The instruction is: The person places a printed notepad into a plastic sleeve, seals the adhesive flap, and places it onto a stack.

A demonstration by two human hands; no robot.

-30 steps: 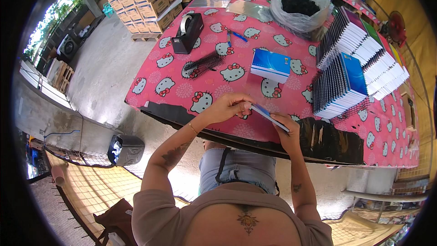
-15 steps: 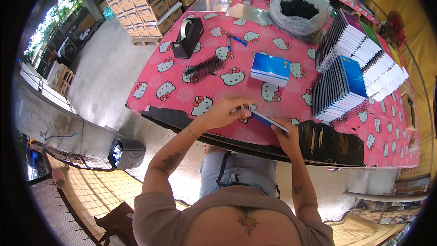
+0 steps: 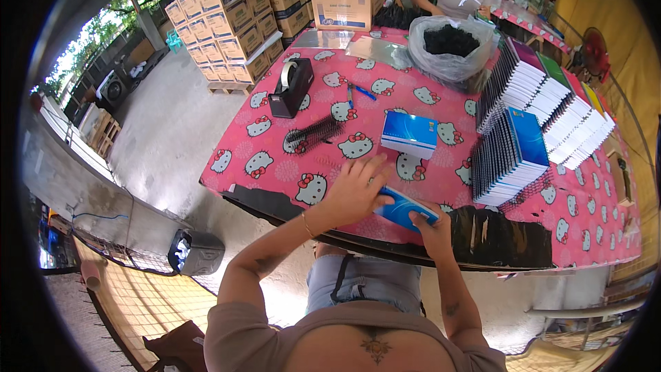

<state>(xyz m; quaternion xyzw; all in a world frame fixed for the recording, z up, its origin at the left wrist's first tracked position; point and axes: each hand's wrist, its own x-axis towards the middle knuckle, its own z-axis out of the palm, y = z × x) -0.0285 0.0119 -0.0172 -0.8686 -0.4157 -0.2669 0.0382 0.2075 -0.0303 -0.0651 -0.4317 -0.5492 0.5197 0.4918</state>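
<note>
Blue-covered booklet (image 3: 407,211) at near edge of pink table (image 3: 286,169). Right hand (image 3: 434,231) pinching its 4 o'clock end, thumb on cover. Left hand (image 3: 354,191) at 10 o'clock end; cannot tell if pinching. Blue-topped stack (image 3: 409,132) beyond, 12 o'clock.

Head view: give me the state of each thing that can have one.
Held notebook: blue side up, right hand gripping its right end
Plastic bag: open, filled with black material
Tape dispenser: upright, roll loaded
Large carton: top open
Bin: open, white contents showing
Spiral notebooks: stacked
Pens: lying flat
Fan: cannot tell if running
</note>
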